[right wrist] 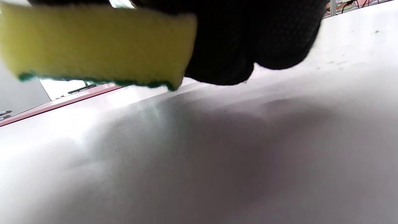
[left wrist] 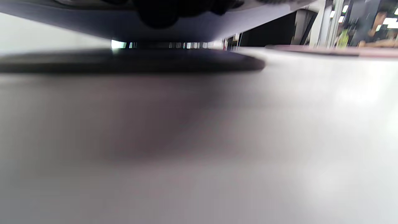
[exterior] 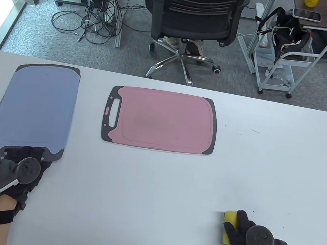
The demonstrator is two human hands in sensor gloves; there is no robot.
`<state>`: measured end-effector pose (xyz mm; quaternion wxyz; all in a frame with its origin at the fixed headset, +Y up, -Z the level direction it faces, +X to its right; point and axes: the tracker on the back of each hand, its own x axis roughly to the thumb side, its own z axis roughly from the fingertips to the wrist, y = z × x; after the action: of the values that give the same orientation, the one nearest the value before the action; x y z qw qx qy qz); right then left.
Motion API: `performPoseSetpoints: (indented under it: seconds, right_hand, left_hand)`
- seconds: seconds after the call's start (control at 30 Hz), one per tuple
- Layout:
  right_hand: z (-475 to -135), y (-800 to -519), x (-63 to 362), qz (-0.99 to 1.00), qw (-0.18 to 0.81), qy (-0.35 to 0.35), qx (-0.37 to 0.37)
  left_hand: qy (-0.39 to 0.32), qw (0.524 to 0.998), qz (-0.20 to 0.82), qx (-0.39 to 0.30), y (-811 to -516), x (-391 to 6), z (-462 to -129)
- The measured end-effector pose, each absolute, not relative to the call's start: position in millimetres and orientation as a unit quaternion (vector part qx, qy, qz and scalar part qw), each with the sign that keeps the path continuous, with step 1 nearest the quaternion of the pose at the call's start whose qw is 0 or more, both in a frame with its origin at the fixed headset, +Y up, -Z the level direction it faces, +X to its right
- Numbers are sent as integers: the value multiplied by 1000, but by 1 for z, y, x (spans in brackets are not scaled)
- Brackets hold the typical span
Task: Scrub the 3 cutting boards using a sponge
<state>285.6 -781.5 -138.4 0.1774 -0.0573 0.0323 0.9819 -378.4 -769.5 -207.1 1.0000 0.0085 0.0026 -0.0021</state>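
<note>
A blue cutting board (exterior: 37,107) lies lengthwise at the table's left. My left hand (exterior: 27,157) grips its near handle end, with fingers lying over the dark rim. In the left wrist view a dark board edge (left wrist: 130,62) sits low on the table under a blue-grey surface, with a thin gap between them. A pink cutting board (exterior: 166,121) lies flat at the centre, handle slot to the left. At the near right my right hand (exterior: 242,232) holds a yellow sponge (exterior: 228,227) with a green scrub face (right wrist: 93,46), just above the tabletop. No third board is visible.
The white table (exterior: 152,189) stretches bare between the two hands. Beyond its far edge stand an office chair (exterior: 194,11), a white wire cart (exterior: 287,55) and tangled floor cables (exterior: 99,21).
</note>
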Motion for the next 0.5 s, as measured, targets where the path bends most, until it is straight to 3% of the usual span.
performPoseSetpoints:
  seconds: [0.1, 0.3, 0.5]
  right_hand:
    - [-139, -782, 286, 982, 179, 29, -55]
    - [-137, -782, 287, 982, 181, 27, -53]
    - [-136, -782, 287, 980, 187, 26, -53]
  left_hand:
    - [-4, 993, 32, 117, -755, -359, -208]
    - [61, 956, 189, 214, -730, -338, -203]
    - [81, 883, 339, 313, -717, -354, -179]
